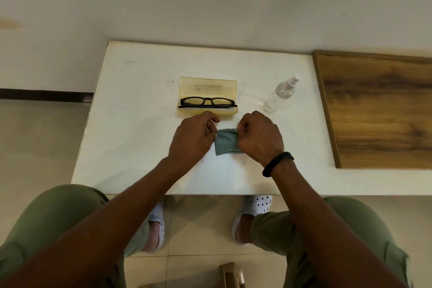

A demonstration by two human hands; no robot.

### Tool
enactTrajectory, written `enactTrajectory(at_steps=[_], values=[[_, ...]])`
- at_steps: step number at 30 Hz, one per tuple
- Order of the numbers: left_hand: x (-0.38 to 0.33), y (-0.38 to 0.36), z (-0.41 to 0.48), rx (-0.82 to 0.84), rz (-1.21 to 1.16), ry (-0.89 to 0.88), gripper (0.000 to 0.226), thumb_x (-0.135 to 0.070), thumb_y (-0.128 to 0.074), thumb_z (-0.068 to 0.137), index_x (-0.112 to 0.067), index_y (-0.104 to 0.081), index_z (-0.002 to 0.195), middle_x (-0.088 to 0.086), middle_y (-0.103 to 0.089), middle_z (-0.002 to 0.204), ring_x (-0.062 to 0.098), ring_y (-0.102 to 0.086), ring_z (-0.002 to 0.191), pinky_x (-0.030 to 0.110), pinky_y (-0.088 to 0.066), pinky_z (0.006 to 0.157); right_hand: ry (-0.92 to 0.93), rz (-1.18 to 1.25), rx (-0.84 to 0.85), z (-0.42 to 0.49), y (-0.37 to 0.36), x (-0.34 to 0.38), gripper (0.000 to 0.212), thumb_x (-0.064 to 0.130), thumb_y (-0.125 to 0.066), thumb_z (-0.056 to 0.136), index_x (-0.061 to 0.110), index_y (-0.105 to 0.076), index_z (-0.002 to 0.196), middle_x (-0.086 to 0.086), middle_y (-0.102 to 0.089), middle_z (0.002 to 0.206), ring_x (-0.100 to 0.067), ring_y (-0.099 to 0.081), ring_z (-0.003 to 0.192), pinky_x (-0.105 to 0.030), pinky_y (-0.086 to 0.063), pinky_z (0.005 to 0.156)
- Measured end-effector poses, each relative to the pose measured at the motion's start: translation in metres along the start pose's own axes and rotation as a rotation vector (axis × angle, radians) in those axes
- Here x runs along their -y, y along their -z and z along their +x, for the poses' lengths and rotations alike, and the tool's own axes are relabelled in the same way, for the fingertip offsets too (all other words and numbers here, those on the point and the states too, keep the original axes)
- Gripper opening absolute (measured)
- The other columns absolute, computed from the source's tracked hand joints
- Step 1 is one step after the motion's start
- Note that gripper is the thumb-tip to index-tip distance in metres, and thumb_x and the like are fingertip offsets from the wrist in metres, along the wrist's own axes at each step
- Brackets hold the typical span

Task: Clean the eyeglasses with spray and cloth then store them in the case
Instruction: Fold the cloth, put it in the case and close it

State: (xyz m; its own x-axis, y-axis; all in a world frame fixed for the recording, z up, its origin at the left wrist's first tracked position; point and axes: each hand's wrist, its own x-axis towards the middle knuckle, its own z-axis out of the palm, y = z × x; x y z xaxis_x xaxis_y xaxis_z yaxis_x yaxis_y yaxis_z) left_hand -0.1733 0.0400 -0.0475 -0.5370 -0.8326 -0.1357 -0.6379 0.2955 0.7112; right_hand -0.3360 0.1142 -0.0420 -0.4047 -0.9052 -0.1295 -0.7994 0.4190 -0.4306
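Note:
Black-framed eyeglasses [207,102] lie folded in the lower half of an open yellow case [208,86] near the middle of the white table [131,110]. Just in front of the case, my left hand [191,140] and my right hand [259,138] each pinch an upper corner of a small grey-green cloth [225,142], holding it stretched between them above the table. A clear spray bottle [281,93] with a white nozzle stands to the right of the case, apart from both hands.
A wooden board [378,110] covers the surface at the right, beyond the bottle. The table's left edge drops to the tiled floor [35,138]. My knees and white shoes sit under the near edge.

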Motion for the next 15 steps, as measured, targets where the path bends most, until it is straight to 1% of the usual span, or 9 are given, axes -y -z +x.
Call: enactTrajectory(at_steps=[2, 6, 9, 12, 14, 15], values=[[-0.0001, 0.0001, 0.0001, 0.002, 0.005, -0.001, 0.027, -0.014, -0.072, 0.085, -0.023, -0.065, 0.110, -0.010, -0.066, 0.087, 0.005, -0.059, 0.071, 0.008, -0.037, 0.066, 0.009, 0.020, -0.005, -0.0005, -0.0008, -0.0007, 0.006, 0.018, -0.056, 0.072, 0.021, -0.059, 0.076, 0.003, -0.058, 0.083, -0.024, -0.056, 0.078, -0.039, -0.048, 0.070], [0.0000, -0.0009, 0.0005, 0.001, 0.018, -0.007, 0.028, -0.013, -0.070, 0.086, -0.023, -0.065, 0.112, -0.010, -0.065, 0.088, 0.005, -0.058, 0.073, 0.005, -0.035, 0.066, 0.051, 0.094, -0.027, -0.0026, -0.0007, -0.0012, 0.007, 0.015, -0.057, 0.068, 0.020, -0.053, 0.071, 0.003, -0.059, 0.074, -0.023, -0.055, 0.071, -0.040, -0.049, 0.065], [0.0008, -0.0015, 0.0004, 0.000, 0.020, -0.013, 0.028, -0.013, -0.069, 0.086, -0.024, -0.066, 0.112, -0.010, -0.064, 0.088, 0.006, -0.058, 0.074, 0.006, -0.036, 0.067, 0.014, 0.157, -0.019, -0.0024, -0.0013, -0.0006, 0.008, 0.010, -0.059, 0.069, 0.016, -0.057, 0.075, 0.001, -0.064, 0.073, -0.024, -0.057, 0.069, -0.038, -0.050, 0.063], [0.0020, -0.0020, 0.0004, -0.004, 0.018, -0.021, 0.027, -0.013, -0.069, 0.086, -0.024, -0.066, 0.111, -0.011, -0.063, 0.087, 0.006, -0.058, 0.075, 0.009, -0.039, 0.067, -0.014, 0.229, -0.024, -0.0016, -0.0015, -0.0016, 0.022, 0.005, -0.056, 0.070, 0.016, -0.062, 0.088, 0.001, -0.066, 0.077, -0.021, -0.059, 0.072, -0.035, -0.049, 0.064], [0.0025, -0.0023, 0.0005, -0.010, 0.022, -0.027, 0.027, -0.013, -0.069, 0.086, -0.024, -0.066, 0.111, -0.012, -0.063, 0.087, 0.006, -0.058, 0.075, 0.011, -0.040, 0.068, -0.024, 0.240, -0.013, -0.0008, -0.0010, -0.0022, 0.034, 0.007, -0.054, 0.071, 0.018, -0.065, 0.102, 0.003, -0.064, 0.078, -0.019, -0.059, 0.074, -0.030, -0.047, 0.066], [0.0025, -0.0025, 0.0006, -0.012, 0.023, -0.027, 0.027, -0.013, -0.069, 0.086, -0.024, -0.066, 0.111, -0.012, -0.062, 0.087, 0.006, -0.058, 0.075, 0.010, -0.039, 0.068, -0.026, 0.237, 0.000, -0.0003, -0.0004, -0.0023, 0.039, 0.009, -0.053, 0.071, 0.019, -0.066, 0.106, 0.004, -0.064, 0.077, -0.018, -0.059, 0.074, -0.028, -0.046, 0.068]])
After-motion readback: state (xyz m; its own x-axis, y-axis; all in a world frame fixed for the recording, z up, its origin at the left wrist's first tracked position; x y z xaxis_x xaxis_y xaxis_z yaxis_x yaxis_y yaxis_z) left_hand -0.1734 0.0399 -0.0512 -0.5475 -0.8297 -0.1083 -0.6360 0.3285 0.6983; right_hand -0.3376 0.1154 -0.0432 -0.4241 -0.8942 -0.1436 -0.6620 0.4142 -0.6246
